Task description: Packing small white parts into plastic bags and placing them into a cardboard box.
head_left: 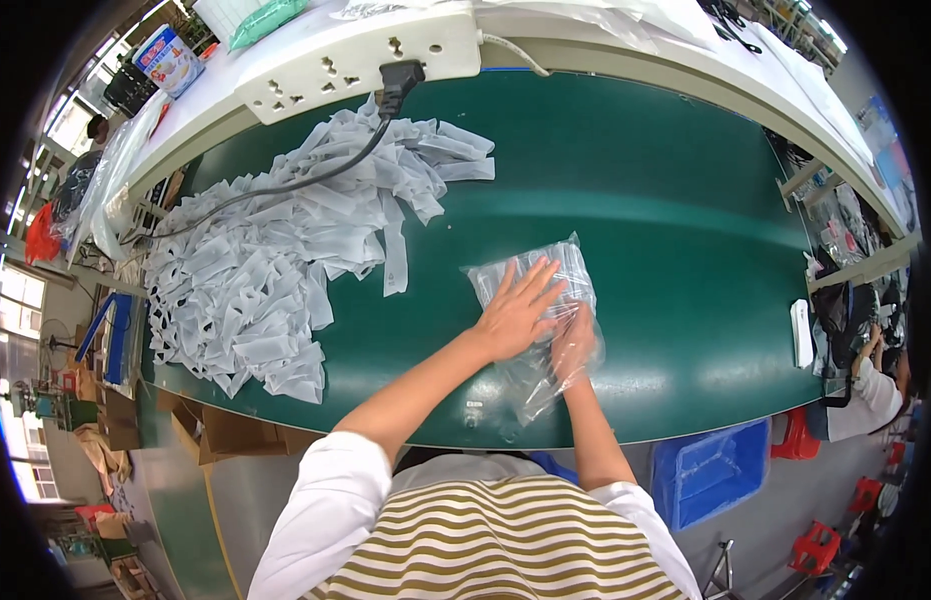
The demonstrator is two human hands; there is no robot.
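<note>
A clear plastic bag (521, 385) lies on the green tabletop in front of me, with a stack of pale, flat pieces (575, 262) showing through its far part. My left hand (517, 318) rests flat on top of it, fingers spread and pointing away from me. Beside it, my right hand (573, 345) is at the bag's near right part, with loose film around it. Film and glare blur its fingers, so their grip is unclear. To the left spreads a big heap of whitish, translucent flat strips or small pouches (275, 280).
A white power strip (360, 65) with a black plug (401, 78) is fixed along the raised shelf; its cable runs over the heap. A small white object (801, 334) lies at the table's right. Below stand a blue crate (720, 470) and a cardboard box (240, 432). Another person (865, 395) sits at right.
</note>
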